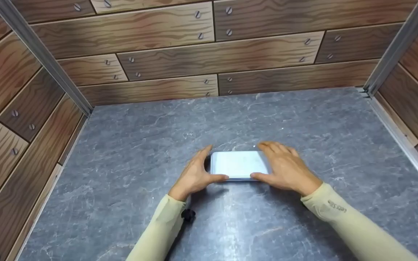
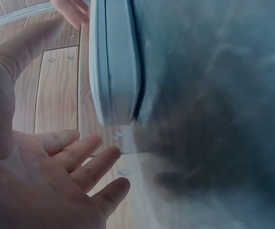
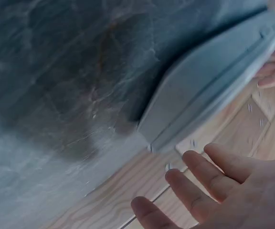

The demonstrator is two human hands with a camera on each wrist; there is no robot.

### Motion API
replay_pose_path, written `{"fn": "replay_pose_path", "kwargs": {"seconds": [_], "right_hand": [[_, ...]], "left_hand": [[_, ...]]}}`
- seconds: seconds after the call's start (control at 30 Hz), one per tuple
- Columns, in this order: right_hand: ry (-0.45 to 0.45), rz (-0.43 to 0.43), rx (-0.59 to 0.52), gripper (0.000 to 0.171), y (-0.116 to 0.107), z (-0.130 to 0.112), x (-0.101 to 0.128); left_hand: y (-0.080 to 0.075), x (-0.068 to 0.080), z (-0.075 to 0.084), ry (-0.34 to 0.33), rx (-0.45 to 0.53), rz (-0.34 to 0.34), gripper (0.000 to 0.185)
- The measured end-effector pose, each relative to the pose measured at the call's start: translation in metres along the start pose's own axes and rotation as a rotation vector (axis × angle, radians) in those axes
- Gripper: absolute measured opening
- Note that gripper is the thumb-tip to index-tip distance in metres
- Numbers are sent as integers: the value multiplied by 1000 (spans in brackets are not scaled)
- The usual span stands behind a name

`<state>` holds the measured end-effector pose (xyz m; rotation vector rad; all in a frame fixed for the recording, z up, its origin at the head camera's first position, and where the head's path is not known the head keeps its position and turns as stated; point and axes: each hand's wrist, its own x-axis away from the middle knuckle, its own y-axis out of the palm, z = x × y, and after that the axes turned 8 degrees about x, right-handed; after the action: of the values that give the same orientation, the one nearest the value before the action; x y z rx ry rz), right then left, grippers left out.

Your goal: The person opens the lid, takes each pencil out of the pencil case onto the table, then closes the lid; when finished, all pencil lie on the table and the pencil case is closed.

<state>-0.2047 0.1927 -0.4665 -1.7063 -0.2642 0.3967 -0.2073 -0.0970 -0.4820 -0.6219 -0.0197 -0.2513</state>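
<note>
A flat, pale rectangular case [image 1: 241, 164] with rounded corners lies on the grey marbled surface, between the two hands. The side of the case [image 2: 121, 62] shows a thin seam running along it in the left wrist view. My left hand [image 1: 193, 174] is around its left end, thumb at the near edge, fingers spread and straight. At the right end is my right hand [image 1: 285, 167], its thumb tip by the near corner and its fingers stretched past the far corner. Both wrist views show relaxed fingers [image 3: 199, 188] apart from the side of the case.
Wood-plank-patterned panels [image 1: 165, 32] enclose the surface at the back and both sides, with grey metal posts [image 1: 49, 54] at the corners. The marbled surface [image 1: 140, 145] extends around the case. A small black object [image 1: 188, 215] sits at the left wrist.
</note>
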Motion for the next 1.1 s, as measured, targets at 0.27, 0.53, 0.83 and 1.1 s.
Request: {"fn": "replay_pose_path", "kwargs": {"seconds": [0.27, 0.53, 0.83, 1.1], "right_hand": [[-63, -40, 97, 104, 5, -12, -7], [-19, -83, 86, 101, 15, -19, -7], [-38, -69, 97, 100, 12, -24, -12], [-93, -39, 131, 97, 7, -23, -18]], "left_hand": [[8, 1, -3, -3, 15, -36, 111], [13, 1, -6, 23, -45, -6, 104], [10, -2, -4, 68, -117, 30, 98], [11, -3, -1, 92, -180, 56, 96]]}}
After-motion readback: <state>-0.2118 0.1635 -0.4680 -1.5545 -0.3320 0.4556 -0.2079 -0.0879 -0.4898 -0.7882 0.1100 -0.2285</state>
